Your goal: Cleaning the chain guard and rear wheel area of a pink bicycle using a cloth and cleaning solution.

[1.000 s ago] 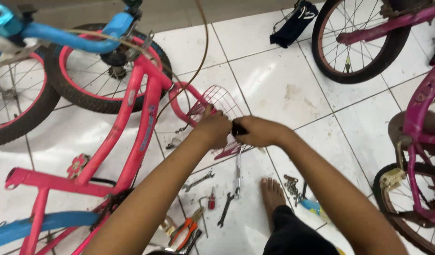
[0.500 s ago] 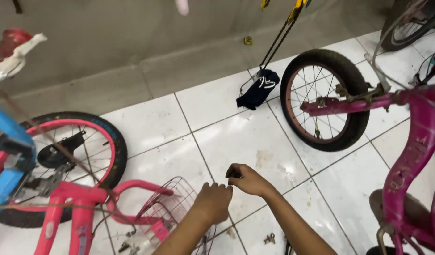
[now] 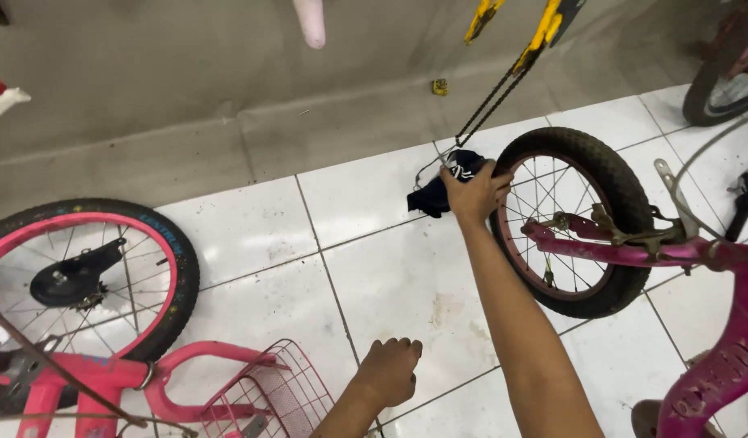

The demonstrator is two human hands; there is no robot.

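Reaching out from beside the left hand [image 3: 388, 371], the right hand [image 3: 472, 193] closed on a dark cloth [image 3: 444, 188] near a black tyre [image 3: 589, 154]. Left grip was curled shut, empty, beside the pink basket [image 3: 268, 397].

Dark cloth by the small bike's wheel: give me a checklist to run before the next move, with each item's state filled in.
1. Right hand on the dark cloth: ok, the fingers rest on it at the tyre's edge.
2. Cloth lifted off the white tiled floor: cannot tell, the hand covers part of it.
3. Cloth clear of the black tyre: not ok, it lies right against the tyre.
4. Left hand free: cannot tell, it is closed low by the pink wire basket, and whatever is inside the fist is hidden.
5. Hanging bicycle chain clear of the reaching arm: ok, it hangs just above the cloth, not touching the arm.
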